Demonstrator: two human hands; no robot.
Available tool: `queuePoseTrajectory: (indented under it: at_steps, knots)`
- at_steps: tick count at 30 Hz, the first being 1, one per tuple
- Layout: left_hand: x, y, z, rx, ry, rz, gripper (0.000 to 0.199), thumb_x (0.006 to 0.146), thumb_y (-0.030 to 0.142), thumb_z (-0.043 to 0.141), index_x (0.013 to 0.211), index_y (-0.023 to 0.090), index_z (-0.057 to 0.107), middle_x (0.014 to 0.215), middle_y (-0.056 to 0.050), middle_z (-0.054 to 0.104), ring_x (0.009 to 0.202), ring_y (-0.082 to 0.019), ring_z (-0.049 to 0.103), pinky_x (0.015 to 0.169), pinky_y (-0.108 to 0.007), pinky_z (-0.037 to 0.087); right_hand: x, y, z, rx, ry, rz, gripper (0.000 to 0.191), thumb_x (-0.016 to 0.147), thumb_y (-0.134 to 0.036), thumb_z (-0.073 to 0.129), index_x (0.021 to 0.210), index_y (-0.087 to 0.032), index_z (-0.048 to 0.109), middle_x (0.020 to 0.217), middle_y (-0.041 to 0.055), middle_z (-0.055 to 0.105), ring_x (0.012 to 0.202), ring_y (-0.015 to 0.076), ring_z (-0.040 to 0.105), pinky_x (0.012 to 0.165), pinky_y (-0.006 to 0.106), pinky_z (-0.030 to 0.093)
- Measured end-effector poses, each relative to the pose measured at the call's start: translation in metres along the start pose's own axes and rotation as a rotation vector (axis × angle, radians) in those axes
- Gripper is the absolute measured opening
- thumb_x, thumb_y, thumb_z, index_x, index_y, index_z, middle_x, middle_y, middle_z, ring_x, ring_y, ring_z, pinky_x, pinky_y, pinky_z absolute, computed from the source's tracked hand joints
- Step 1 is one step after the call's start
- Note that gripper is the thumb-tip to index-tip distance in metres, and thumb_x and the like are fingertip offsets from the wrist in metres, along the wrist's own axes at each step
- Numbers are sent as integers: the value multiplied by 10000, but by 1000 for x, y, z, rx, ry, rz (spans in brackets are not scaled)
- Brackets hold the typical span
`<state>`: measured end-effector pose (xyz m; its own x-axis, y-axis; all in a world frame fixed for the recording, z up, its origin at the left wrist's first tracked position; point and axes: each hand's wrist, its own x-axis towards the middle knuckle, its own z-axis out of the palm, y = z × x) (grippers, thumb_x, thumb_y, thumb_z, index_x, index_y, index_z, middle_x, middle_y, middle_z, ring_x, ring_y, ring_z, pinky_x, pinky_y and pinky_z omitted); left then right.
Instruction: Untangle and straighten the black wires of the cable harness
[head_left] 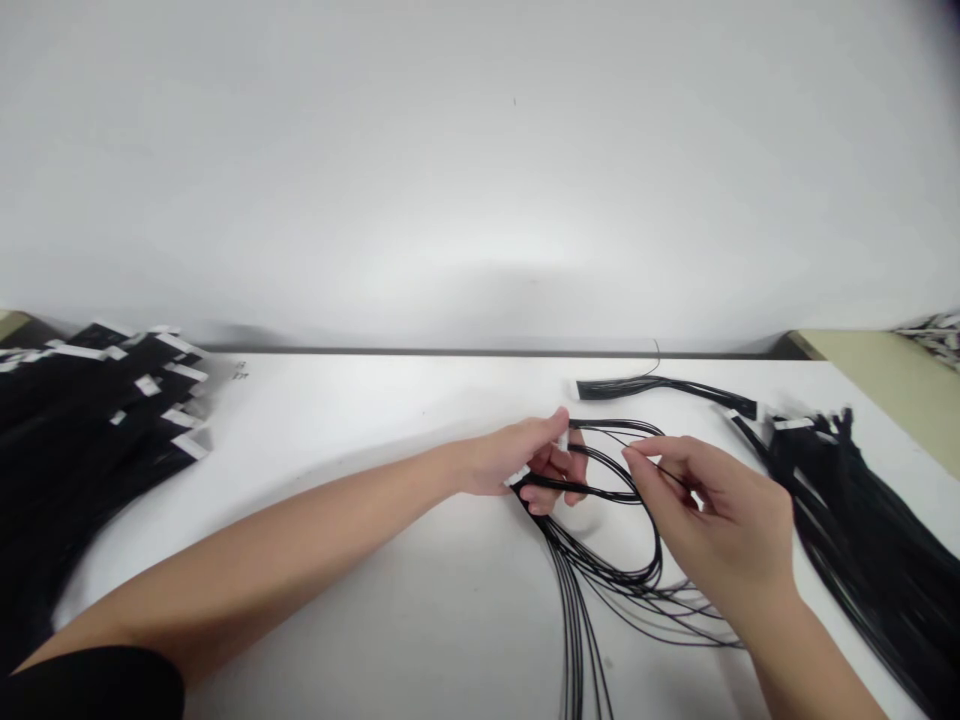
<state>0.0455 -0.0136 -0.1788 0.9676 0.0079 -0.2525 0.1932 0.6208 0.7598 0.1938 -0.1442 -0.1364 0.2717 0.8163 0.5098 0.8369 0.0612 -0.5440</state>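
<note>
Black wire harness, held in two bare hands over a white tabletop

Item: one black wire harness (637, 577), right of centre, its strands curled in a loop between the hands; lower strands fan out, some running off the bottom edge of the view, others passing toward the right wrist.
Left hand (551, 465): fingers closed about the harness at its white connectors (564, 438), thumb uppermost; the forearm enters from the lower left, with a dark sleeve (97, 685) in the corner.
Right hand (712, 510): thumb and forefinger pinched together on a thin black wire (673, 478); its far end cannot be made out.
Surroundings: white tabletop (360, 400), far edge meeting a dark strip below the pale back wall (480, 180); left pile of black harnesses (75, 450), white ends toward the middle, well apart from the left hand; a broad stretch of tabletop between them; far bundle (660, 384) lying beyond the hands, near the far edge; right pile (877, 540) close beside the right hand, leaving narrow room on that side; yellowish surface (885, 380) past the tabletop's right edge.
</note>
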Motion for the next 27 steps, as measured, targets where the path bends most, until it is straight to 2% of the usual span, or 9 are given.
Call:
queuePoseTrajectory:
  at_steps: [4,6,9,12,19,27]
  knots:
    - [0,0,1,56,-4,0,606,847,721,262,765,175,513,639,-13,547,393,-71,281,476,-272,338,-1,3,2,138,-69,118,111,840,-280,597,763,-201,616,527,-48,372,472,93,359,427,227,309]
    - [-1,0,2,100,12,2,594,843,719,284,768,175,511,631,-3,526,403,-72,297,491,-275,358,-1,5,4,156,-83,142,129,848,-294,596,766,-201,632,541,-38,425,480,95,379,434,228,324]
    - [-1,0,4,132,21,8,589,839,719,288,762,177,506,624,6,497,418,-75,315,511,-279,375,0,6,7,129,-88,101,130,855,-287,600,782,-202,664,581,-22,516,489,97,403,455,236,348]
    - [-1,0,4,123,8,16,593,836,724,281,748,178,492,615,14,463,421,-71,294,503,-273,359,0,7,8,105,-108,49,116,859,-254,597,773,-203,656,562,-29,499,486,99,396,451,239,336]
    - [-1,0,3,125,-56,4,595,844,718,257,724,175,467,620,25,405,425,-61,274,499,-264,338,0,10,8,15,-90,-174,83,867,-158,577,844,-198,646,585,-21,527,482,91,399,454,223,337]
    - [-1,0,4,149,-59,-2,572,871,682,264,735,169,476,628,13,444,414,-57,268,477,-260,336,-2,10,11,50,-77,-159,85,858,-159,598,823,-197,667,543,-36,484,466,86,381,436,224,326]
